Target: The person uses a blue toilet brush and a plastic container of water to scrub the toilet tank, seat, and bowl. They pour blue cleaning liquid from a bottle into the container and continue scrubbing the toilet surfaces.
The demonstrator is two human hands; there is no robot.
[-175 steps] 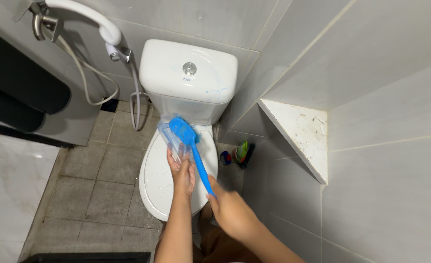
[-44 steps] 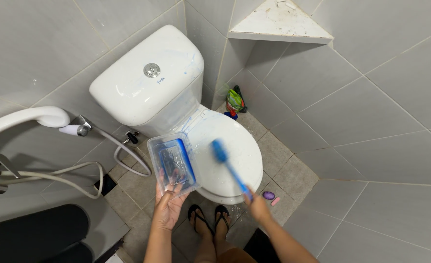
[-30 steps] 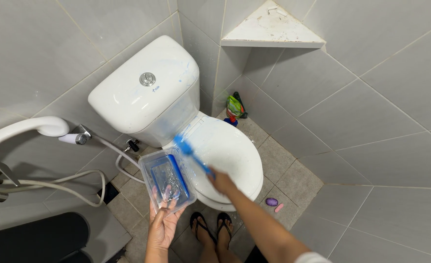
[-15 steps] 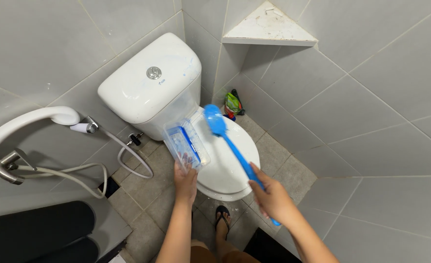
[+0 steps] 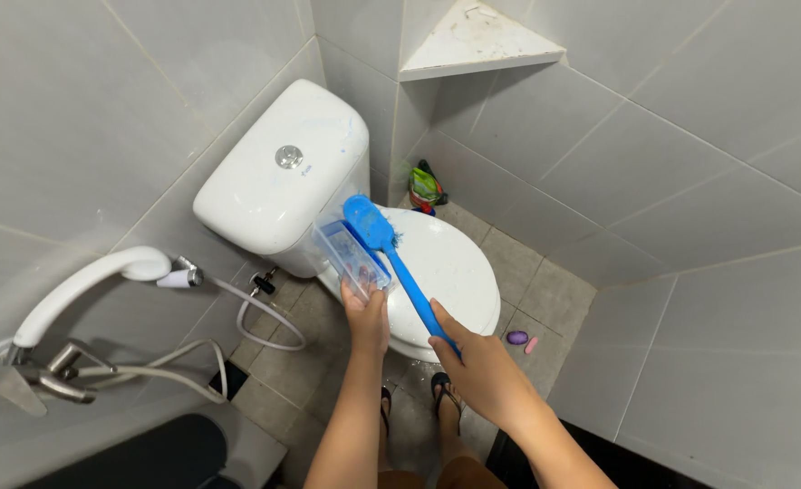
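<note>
Right hand (image 5: pixel 479 371) closed around the lower handle of a blue plastic long-handled brush (image 5: pixel 391 263), brush head up at the rear of the closed white toilet seat lid (image 5: pixel 450 272), overlapping the rim of the container. Left hand (image 5: pixel 367 312) grips the near end of a clear rectangular plastic container (image 5: pixel 351 256) with blue liquid or insert inside, held tilted above the left edge of the lid, just in front of the white ceramic cistern (image 5: pixel 283 172). Cistern has a round chrome flush button (image 5: pixel 289 157) on top and faint blue smears on its top. Packages: a green and red crumpled pouch (image 5: pixel 426 186) sits on the floor in the corner behind the toilet, against the wall; label unreadable. Small purple oval object (image 5: pixel 516 337) and a pink piece (image 5: pixel 531 345) lie on the grey floor tiles right of the bowl. White triangular corner shelf (image 5: pixel 473 41) is above the corner, surface stained. White handheld bidet sprayer (image 5: pixel 92 285) with a grey hose (image 5: pixel 265 312) hangs on the left wall. Feet in black flip-flops (image 5: pixel 443 394) are below the bowl's front.
</note>
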